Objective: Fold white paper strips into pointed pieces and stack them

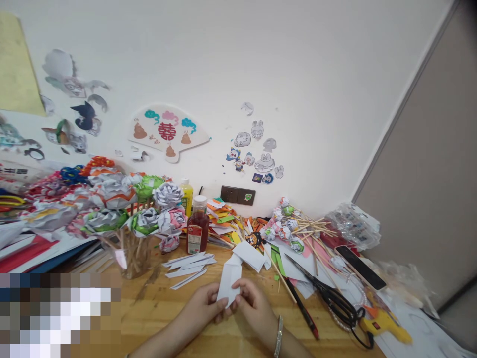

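Note:
A folded piece of white paper (230,278) is held upright between both hands, just above the wooden table (164,318). My left hand (204,303) pinches its lower left side, thumb in front. On the right edge, my right hand (254,302) grips the same paper with thumb and fingers; a bracelet (278,334) circles that wrist. Right behind the held piece lies another folded white paper (250,255), which seems to touch or overlap its top. Several narrow white paper strips (191,263) lie left of it.
Paper flowers (143,221) stand in a clear container (130,258) at left. A red sauce bottle (198,229) is behind the strips. To the right lie black-handled scissors (330,296), a pen (301,307), wooden sticks (281,276), a phone (360,268) and a yellow glue gun (385,324).

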Demonstrator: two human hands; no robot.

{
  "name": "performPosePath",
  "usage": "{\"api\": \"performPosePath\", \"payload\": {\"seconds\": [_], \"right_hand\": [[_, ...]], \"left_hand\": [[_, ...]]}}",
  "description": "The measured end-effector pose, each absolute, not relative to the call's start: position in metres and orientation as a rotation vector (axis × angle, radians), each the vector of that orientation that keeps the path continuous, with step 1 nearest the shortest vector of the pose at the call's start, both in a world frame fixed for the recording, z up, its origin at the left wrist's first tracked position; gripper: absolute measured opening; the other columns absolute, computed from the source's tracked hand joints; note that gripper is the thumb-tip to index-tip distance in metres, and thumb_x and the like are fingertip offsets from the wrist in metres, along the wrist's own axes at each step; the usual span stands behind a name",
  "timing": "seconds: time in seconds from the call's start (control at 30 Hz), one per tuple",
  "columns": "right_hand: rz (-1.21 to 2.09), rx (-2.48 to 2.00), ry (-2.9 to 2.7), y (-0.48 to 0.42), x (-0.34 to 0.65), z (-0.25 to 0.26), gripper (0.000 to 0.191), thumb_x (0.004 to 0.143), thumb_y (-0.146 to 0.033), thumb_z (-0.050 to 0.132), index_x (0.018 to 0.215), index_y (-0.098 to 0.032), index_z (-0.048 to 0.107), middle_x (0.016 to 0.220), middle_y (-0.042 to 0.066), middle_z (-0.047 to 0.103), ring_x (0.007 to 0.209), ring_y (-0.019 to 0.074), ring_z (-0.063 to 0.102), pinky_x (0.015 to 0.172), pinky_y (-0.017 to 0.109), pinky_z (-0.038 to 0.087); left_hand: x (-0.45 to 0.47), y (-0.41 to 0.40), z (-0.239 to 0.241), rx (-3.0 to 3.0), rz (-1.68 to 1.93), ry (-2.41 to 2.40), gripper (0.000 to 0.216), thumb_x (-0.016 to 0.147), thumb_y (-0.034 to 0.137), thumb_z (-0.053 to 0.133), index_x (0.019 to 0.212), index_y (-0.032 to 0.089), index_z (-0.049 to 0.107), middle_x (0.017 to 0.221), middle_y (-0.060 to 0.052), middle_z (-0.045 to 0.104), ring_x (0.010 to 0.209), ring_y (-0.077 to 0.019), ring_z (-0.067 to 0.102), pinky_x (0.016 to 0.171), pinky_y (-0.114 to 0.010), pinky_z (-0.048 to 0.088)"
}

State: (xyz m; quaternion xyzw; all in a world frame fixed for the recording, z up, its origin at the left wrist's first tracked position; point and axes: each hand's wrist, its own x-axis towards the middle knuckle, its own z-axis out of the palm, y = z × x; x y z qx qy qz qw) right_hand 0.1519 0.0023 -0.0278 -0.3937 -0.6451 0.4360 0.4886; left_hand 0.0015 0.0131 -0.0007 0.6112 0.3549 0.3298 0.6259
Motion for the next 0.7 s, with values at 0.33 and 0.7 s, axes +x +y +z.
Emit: {"api": "performPosePath", "payload": {"seconds": [0.33, 0.7], "right_hand": [[1.007, -1.051, -1.604, 0.0042, 0.153, -0.0297, 0.013, 0.069, -0.013, 0.049, 0.08, -0.018, 0.053, 0.063, -0.003, 0.053, 0.058, 0.0121, 0.051, 0.054, 0.021, 0.039], [0.973, -1.086, -1.648, 0.0022, 0.1521, -0.0229, 0.014, 0.067, -0.01, 0.048, 0.078, -0.018, 0.053, 0.057, -0.004, 0.05, 0.052, 0.0104, 0.048, 0.05, 0.019, 0.036]], "left_hand": [[0.0013, 0.0133, -0.0019, 1.463, 0.746, 0.814, 0.036, 0.057, 0.033, 0.062, 0.086, 0.013, 0.056, 0.071, 0.0, 0.059, 0.066, -0.0142, 0.051, 0.06, -0.022, 0.037], [0.0011, 0.0159, -0.0105, 1.427, 0.78, 0.802, 0.031, 0.059, 0.03, 0.062, 0.083, 0.012, 0.055, 0.066, 0.0, 0.06, 0.059, -0.013, 0.051, 0.054, -0.02, 0.037]]}}
